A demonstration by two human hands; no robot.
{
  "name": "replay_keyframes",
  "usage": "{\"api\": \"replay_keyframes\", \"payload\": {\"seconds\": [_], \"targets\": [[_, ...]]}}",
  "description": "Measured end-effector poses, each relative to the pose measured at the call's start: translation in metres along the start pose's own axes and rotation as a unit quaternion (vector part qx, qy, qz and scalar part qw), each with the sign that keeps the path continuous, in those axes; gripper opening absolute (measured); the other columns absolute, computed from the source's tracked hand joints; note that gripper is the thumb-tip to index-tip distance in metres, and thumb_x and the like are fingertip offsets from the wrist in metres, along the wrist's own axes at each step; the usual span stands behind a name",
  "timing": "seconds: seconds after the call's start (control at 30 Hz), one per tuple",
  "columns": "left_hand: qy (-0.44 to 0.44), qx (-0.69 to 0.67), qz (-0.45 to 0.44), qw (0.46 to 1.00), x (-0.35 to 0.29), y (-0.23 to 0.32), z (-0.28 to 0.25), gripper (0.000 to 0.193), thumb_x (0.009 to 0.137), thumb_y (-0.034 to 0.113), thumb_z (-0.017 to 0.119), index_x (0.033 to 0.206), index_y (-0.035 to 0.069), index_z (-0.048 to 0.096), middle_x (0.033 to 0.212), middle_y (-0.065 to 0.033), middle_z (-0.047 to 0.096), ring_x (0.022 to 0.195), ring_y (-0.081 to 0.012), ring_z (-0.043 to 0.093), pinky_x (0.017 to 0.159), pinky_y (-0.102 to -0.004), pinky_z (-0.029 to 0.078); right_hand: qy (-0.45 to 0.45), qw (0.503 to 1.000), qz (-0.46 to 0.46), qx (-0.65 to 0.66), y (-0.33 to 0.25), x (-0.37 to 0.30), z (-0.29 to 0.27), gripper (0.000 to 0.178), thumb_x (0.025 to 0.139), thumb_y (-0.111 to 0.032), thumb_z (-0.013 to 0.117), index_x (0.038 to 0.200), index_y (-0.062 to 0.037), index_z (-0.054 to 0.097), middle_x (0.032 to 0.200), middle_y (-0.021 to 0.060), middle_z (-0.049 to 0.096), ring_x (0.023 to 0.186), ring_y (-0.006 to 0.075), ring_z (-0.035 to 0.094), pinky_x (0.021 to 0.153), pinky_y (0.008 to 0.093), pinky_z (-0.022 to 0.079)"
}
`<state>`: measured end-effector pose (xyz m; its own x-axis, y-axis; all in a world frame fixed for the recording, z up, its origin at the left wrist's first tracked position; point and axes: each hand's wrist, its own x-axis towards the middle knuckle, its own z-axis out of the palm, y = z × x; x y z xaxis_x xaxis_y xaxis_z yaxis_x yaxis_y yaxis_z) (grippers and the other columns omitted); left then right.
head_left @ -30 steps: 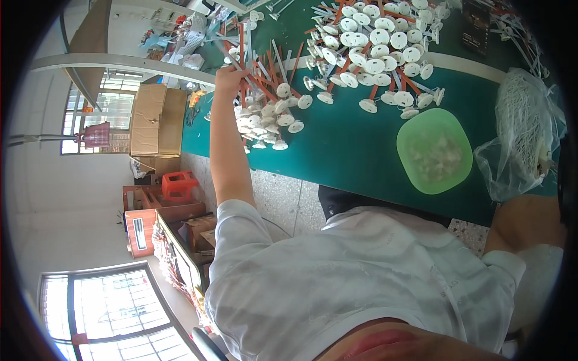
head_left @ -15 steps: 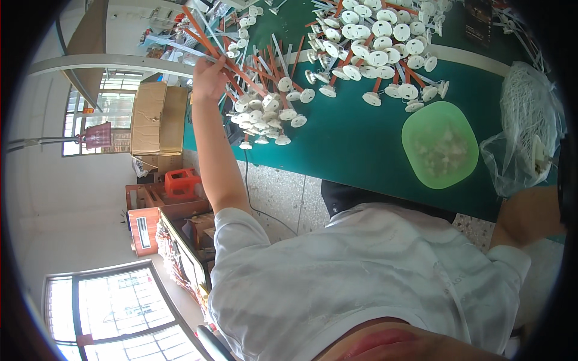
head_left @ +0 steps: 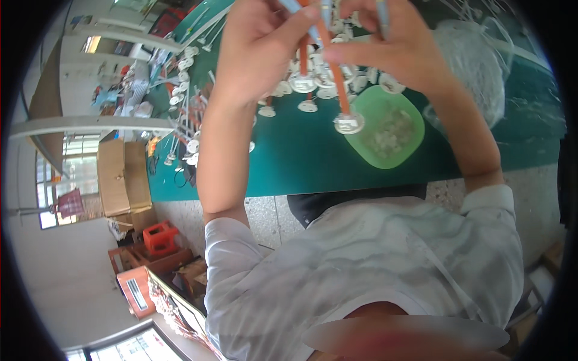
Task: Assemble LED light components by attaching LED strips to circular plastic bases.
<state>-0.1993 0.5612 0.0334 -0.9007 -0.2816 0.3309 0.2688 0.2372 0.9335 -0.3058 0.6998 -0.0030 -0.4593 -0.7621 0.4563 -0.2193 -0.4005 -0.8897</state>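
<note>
My left hand (head_left: 259,51) and my right hand (head_left: 394,51) are raised close together over the green table, both closed. Between them hang flat orange strips (head_left: 339,81) and pale blue-grey ones, ending in round white discs (head_left: 349,124). Fingers of my left hand pinch the strips near the top edge. My right thumb presses against an orange strip, and a blue-grey strip (head_left: 383,18) stands by its fingers. Behind and below my hands lie more white discs on strips, partly hidden. A light-green tub (head_left: 397,157) holding small whitish pieces sits just below my right hand.
A clear plastic bag (head_left: 472,72) lies right of my right forearm. More discs on strips (head_left: 191,146) lie left of my left arm on the green table (head_left: 283,168). Cardboard boxes (head_left: 123,177) and a red stool (head_left: 160,237) stand off to the left.
My left hand has come from the pile on the left to the middle, with strips in it. My right hand has risen into view beside it. The view has shifted.
</note>
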Motion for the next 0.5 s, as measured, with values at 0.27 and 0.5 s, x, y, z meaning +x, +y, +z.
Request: {"api": "replay_keyframes", "payload": {"seconds": [0.27, 0.5], "targets": [[-0.064, -0.041, -0.003, 0.997, 0.029, 0.004, 0.037, 0.046, 0.087, -0.008, 0.057, 0.13, -0.002, 0.042, 0.094, -0.0067, 0.061, 0.082, -0.0145, 0.062, 0.071, -0.0271, 0.052, -0.097, 0.987, -0.024, 0.125, 0.019, 0.009, -0.018, 0.033, 0.083, 0.001, 0.065, 0.113, -0.0004, 0.053, 0.094, 0.0056, 0.06, 0.079, 0.0112, 0.06, 0.066, 0.0256, 0.05], [0.143, 0.236, 0.055, 0.96, 0.002, -0.007, -0.065, 0.026, 0.087, 0.005, 0.061, 0.111, -0.003, 0.056, 0.096, -0.0076, 0.061, 0.086, -0.0145, 0.06, 0.077, -0.0277, 0.049, 0.028, 0.988, 0.135, 0.071, 0.014, 0.012, -0.022, 0.021, 0.094, -0.022, 0.054, 0.087, -0.0037, 0.06, 0.061, -0.0032, 0.05, 0.05, 0.0056, 0.044, 0.045, 0.0216, 0.03]]}}
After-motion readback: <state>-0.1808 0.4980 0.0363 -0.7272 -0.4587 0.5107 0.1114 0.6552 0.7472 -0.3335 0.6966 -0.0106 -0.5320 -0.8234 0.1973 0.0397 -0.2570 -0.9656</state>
